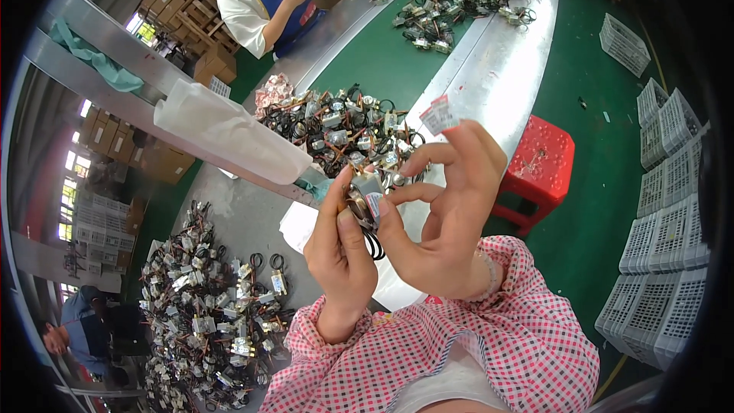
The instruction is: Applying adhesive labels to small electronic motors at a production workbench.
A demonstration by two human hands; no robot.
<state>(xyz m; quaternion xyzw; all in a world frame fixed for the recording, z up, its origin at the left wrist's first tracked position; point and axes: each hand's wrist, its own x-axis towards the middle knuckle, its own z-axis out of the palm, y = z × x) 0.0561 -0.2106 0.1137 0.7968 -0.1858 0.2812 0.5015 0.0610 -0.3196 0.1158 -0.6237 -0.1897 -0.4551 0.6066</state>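
My left hand [339, 256] is closed around a small metal component [359, 205] with a looped black wire hanging under it. A white label [374, 203] shows on its side. My right hand [451, 218] meets the component from the right, its thumb and a bent finger pinching near that label. Another finger is raised, and a small red-and-white sticker [439, 115] clings to its tip. Just beyond my hands lies a heap of similar wired components [336, 126]. The part's underside is hidden by my fingers.
A second heap of components [218, 321] lies at left, with more [466, 0] farther along the bench. White plastic film [229, 130] hangs on a metal rail. A red stool [541, 157] stands at right, near stacked white crates [661, 237]. One person [279, 0] works across the bench.
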